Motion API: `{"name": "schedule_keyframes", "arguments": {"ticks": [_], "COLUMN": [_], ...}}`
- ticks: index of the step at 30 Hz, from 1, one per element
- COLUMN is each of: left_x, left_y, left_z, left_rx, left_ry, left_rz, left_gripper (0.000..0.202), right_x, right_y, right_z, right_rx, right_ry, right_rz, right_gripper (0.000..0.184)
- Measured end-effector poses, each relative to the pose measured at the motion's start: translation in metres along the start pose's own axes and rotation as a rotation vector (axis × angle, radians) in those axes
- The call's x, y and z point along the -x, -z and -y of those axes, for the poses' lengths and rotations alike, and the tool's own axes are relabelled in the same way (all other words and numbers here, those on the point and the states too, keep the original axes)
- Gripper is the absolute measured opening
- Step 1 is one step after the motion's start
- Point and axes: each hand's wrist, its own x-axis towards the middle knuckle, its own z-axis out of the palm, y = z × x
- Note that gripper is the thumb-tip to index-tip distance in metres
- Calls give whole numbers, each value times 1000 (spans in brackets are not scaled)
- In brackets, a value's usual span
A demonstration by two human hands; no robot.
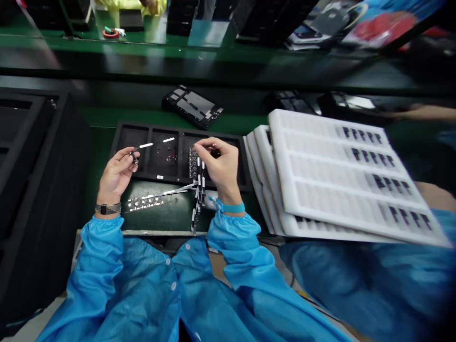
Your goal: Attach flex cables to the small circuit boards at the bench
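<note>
At the right fingers (213,144), the strips (198,194) look like smooth plastic film; beneath the fingers, the black tray (179,154) looks like matt foam. Below them, the counter (174,216) is smooth, faintly glossy, and the sleeves (235,251) creased cloth (slightly shiny). Right of them, the white trays (297,207) seem matt foam.

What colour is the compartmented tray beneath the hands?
Black; the tray shows best in the head view.
</note>
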Motion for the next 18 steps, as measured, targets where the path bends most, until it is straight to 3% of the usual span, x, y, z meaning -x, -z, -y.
{"name": "schedule_keyframes", "arguments": {"ticks": [6, 9, 18], "left_x": [3, 6, 9], "left_y": [-16, -22, -27], "left_z": [16, 19, 19], "left_rx": [-50, -58, -108], "left_ry": [-22, 27, 93], "left_rz": [-54, -7, 56], "left_gripper": [41, 43, 45], "right_x": [19, 24, 21], "right_y": [-42, -57, -50], "right_z": [0, 0, -5], "right_rx": [-108, -132, -100], "right_ry": [-22, -12, -41], "right_rz": [336, 376, 428], "right_gripper": [24, 24, 29]}}
